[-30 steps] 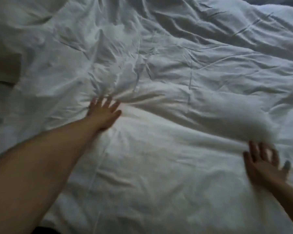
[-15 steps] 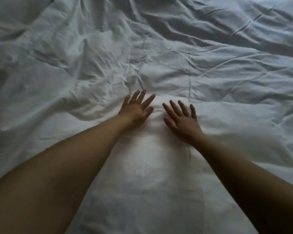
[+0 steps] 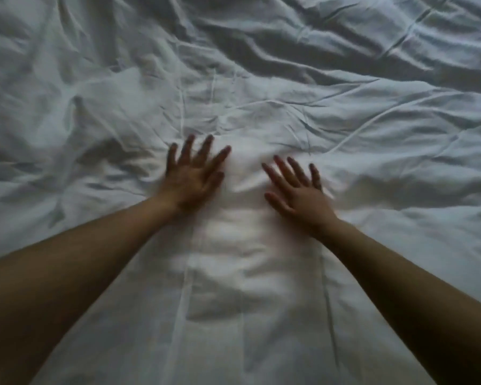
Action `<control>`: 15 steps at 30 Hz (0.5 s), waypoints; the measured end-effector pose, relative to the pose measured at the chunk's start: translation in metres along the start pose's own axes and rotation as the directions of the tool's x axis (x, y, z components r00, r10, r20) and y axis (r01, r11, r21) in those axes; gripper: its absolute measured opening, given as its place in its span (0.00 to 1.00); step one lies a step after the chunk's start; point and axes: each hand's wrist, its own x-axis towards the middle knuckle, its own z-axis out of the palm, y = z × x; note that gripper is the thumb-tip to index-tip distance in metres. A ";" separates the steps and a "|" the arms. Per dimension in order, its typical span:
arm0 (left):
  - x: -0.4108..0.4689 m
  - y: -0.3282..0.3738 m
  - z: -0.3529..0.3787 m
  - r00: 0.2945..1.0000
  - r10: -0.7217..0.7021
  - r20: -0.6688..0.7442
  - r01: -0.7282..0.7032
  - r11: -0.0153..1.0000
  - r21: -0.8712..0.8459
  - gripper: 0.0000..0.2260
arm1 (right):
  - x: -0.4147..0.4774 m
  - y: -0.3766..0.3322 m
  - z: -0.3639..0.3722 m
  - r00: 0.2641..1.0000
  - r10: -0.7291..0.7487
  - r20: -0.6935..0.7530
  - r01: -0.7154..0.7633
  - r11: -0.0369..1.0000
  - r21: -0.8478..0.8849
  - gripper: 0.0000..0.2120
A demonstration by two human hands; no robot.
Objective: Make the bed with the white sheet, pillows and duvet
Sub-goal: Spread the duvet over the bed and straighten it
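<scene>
Pressing palms-down on the duvet (image 3: pixel 250 295), both hands work its middle. The left hand (image 3: pixel 194 177) and right hand (image 3: pixel 300 194) lie side by side, slightly apart, splayed flat and gripping nothing. The duvet fills the view, smoother near the person and rumpled beyond the hands. The risk is that sweeping outward merely herds those creases into fresh ridges.

White bedding (image 3: pixel 345 129) running past every edge, forearms (image 3: pixel 67 295) cropped
</scene>
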 end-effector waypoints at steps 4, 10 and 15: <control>0.031 0.002 0.026 0.965 0.206 0.163 -0.233 0.958 0.166 0.34 | 0.026 0.027 0.023 0.993 0.012 0.119 0.002 0.993 -0.119 0.35; 0.027 -0.143 0.007 0.945 -0.321 0.065 0.298 0.925 0.234 0.28 | -0.001 0.152 -0.002 0.728 0.684 0.046 -0.679 0.728 -0.096 0.28; 0.067 -0.111 0.004 0.980 -0.196 -0.027 0.197 0.979 0.048 0.30 | 0.064 0.097 -0.020 0.828 0.554 -0.092 -0.546 0.832 0.092 0.33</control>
